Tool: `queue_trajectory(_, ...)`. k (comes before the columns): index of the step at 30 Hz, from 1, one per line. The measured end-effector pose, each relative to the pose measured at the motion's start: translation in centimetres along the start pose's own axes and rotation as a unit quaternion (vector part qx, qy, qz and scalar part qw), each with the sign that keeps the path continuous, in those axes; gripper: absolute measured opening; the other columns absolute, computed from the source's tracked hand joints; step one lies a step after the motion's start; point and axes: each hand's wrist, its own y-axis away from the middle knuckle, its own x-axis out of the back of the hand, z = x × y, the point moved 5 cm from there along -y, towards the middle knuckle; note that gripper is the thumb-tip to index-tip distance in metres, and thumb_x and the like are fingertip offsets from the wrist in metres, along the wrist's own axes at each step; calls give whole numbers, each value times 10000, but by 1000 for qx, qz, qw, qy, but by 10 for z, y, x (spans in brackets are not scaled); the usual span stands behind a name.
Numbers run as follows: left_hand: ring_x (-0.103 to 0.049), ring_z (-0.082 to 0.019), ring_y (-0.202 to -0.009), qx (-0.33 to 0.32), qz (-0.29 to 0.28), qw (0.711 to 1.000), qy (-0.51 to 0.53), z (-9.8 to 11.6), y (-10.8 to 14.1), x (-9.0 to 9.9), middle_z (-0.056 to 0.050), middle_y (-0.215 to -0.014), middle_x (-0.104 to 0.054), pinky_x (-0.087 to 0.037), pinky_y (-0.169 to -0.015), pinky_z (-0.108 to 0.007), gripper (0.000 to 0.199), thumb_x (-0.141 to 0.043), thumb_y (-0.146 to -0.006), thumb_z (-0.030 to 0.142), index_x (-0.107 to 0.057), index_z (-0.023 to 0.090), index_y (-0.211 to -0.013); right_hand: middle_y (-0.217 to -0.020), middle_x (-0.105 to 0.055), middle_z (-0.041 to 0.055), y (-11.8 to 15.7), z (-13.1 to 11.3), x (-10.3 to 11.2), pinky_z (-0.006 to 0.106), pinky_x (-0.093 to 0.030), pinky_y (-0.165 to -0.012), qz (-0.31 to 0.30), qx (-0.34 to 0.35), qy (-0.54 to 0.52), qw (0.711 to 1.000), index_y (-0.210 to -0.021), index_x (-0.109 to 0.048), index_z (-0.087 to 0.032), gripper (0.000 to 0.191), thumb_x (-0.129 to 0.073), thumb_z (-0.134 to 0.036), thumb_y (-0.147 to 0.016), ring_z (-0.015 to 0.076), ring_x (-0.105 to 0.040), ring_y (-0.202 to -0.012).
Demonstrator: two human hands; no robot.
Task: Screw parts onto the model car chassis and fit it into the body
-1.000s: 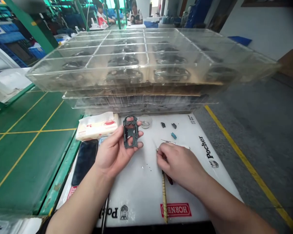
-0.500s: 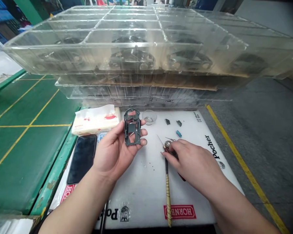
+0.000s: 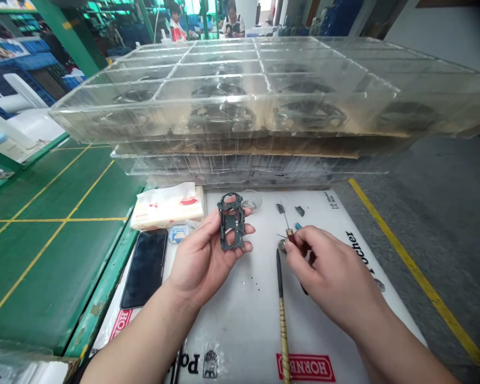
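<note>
My left hand grips a dark grey toy-car frame with cut-out openings, its thumb on one side and fingers behind and along the other. Between the thumb and fingers of my right hand is a slim screwdriver with a reddish-brown handle and brass collar, its thin shaft pointing up and away. A round metal piece lies by the right fingertips. Just below it, a long file-like tool with a yellow wrapped handle rests on the white work surface. A blue piece is partly hidden behind the right hand.
Clear plastic trays of dark car parts are stacked at the back. Left are a tissue pack and a phone. A small clear dish and two dark pieces lie beyond my hands. Two people sit far off.
The screwdriver has come up off the surface in my right hand, its shaft now more upright. The view has tilted up. My left hand still holds the frame.
</note>
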Motion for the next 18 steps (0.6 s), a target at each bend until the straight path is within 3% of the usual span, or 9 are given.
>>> queue_trajectory(4, -846, -237, -1043, -12, -26, 999, -28, -2, 0, -3, -168, -1468, -817, -726, -843, -352, 222, -657, -1191, 273, -811, 184, -1325, -874, -803, -12, 6, -12, 11, 298, -561, -618, 68, 59, -120, 989, -1054, -661, -280, 158, -637, -386, -1168, 197, -757, -681)
queue_trajectory(8, -832, -225, -1039, -4, -37, 998, -41, -6, 2, -4, -184, -1489, -807, -703, -805, -309, 178, -739, -1159, 295, -818, 162, -1247, -1025, -854, 20, 9, -25, 17, 288, -646, -711, 105, 144, -109, 978, -1214, -689, -272, 68, -626, -300, -1212, 212, -832, -820)
queue_trajectory(12, -830, -226, -1060, -8, -42, 997, -60, -6, 3, -3, -175, -1514, -800, -709, -800, -310, 194, -831, -1106, 315, -819, 168, -1233, -1098, -838, 36, 8, -29, 18, 293, -686, -864, 112, 187, -102, 971, -1319, -718, -249, 127, -672, -241, -1201, 208, -837, -923)
queue_trajectory(18, -848, -226, -1063, -2, -64, 996, -59, -7, 3, -5, -179, -1508, -819, -740, -803, -323, 210, -861, -1092, 322, -799, 177, -1231, -1098, -828, 17, 9, -29, 12, 274, -668, -895, 100, 217, -105, 965, -1349, -725, -244, 163, -703, -220, -1189, 182, -832, -945)
